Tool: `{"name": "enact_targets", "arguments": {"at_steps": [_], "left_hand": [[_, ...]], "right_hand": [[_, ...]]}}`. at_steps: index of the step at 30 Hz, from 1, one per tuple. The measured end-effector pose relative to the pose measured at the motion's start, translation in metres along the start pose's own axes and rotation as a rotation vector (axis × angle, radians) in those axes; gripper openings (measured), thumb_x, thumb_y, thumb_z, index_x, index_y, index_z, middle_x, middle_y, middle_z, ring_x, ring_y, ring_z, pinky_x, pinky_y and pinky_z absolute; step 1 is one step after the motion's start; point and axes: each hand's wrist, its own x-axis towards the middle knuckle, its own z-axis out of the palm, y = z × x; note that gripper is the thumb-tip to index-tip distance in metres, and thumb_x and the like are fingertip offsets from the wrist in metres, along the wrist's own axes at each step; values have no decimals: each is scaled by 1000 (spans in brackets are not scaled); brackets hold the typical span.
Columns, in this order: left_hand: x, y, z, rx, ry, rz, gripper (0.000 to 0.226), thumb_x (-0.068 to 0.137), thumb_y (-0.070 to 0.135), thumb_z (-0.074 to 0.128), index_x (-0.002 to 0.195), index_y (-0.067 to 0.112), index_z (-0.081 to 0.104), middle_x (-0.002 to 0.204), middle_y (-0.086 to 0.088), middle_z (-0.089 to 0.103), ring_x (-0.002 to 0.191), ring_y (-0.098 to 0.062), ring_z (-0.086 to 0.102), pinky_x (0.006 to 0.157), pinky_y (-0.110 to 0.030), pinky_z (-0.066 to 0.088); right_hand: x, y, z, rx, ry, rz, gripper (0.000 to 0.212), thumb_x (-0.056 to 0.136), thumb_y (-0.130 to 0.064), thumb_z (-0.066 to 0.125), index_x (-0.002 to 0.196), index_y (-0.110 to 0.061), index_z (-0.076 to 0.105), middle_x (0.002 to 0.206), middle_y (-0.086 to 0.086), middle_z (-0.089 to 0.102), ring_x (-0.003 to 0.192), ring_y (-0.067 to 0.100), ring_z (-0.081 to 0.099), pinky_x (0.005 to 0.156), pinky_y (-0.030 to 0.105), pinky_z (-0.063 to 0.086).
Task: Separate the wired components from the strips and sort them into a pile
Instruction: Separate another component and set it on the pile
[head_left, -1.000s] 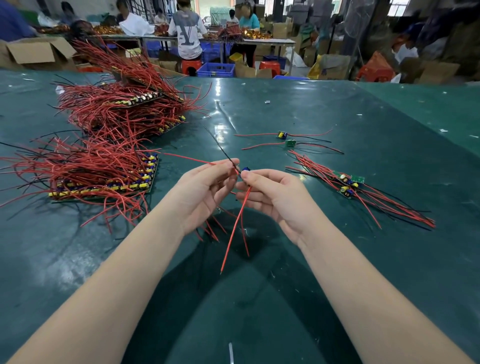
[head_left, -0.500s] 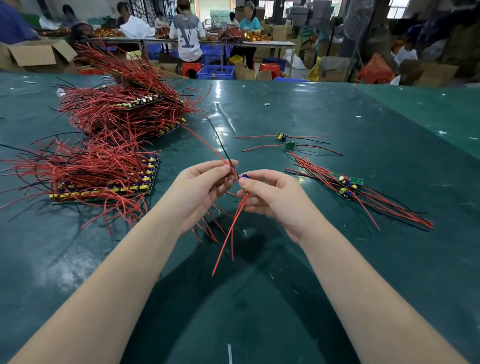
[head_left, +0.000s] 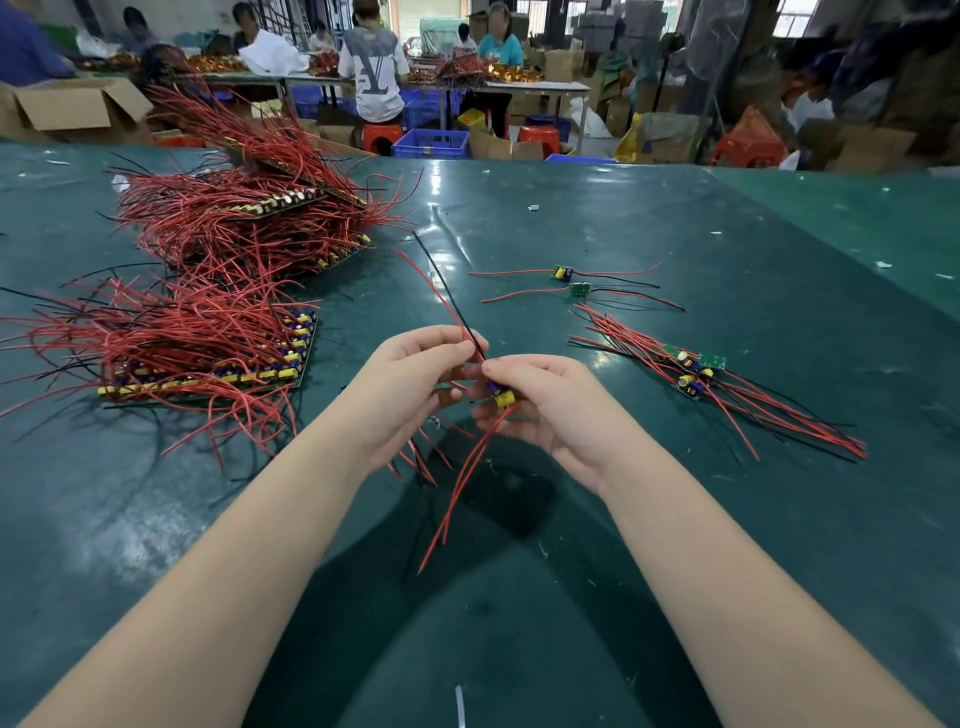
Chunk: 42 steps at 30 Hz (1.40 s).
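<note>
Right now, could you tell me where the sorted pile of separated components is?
In the head view, the sorted pile lies on the green table, just right of the right hand.

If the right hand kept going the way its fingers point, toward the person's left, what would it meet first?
The right hand, holding a small wired component, points at the left hand close beside it. It would likely meet those fingers first, though depth is unclear.

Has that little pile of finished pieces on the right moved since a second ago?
No. The pile lies in the same spot beside the two loose pieces on the table.
</note>
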Motion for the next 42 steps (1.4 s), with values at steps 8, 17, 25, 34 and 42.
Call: {"name": "enact_targets", "arguments": {"at_steps": [8,17,25,34,42], "left_hand": [[1,-1,-1,5,-5,18,24,97,4,48,89,14,69,75,2,69,71,-8,64,69,-20,47],[2,-7,0,351,106,243,19,96,7,54,95,13,72,79,4,68,73,0,63,67,-13,49],[5,-10,-5,572,136,350,23,89,2,62,92,23,72,84,6,71,75,-7,65,80,-27,55],[6,-6,-5,14,68,134,21,97,7,51,90,7,71,79,-2,64,69,-7,62,73,-15,53],[6,-6,-8,469,149,253,19,96,11,55,88,12,73,73,2,63,61,0,60,65,-12,50]], "right_hand": [[1,-2,-1,166,-2,86,17,90,-8,61,79,-11,74,74,4,72,61,14,67,61,27,58],[4,9,0,-320,163,-172,18,84,-14,67,68,-19,75,69,2,72,61,9,59,66,27,50],[4,10,1,-509,147,-158,16,81,-17,67,67,-13,72,70,8,71,59,10,53,61,30,45],[4,8,1,-283,92,-123,21,92,-20,62,73,-20,72,61,-7,66,51,3,52,56,16,44],[3,8,0,-478,80,-121,22,88,-15,61,69,-18,73,58,-7,63,54,7,47,56,22,40]]}}
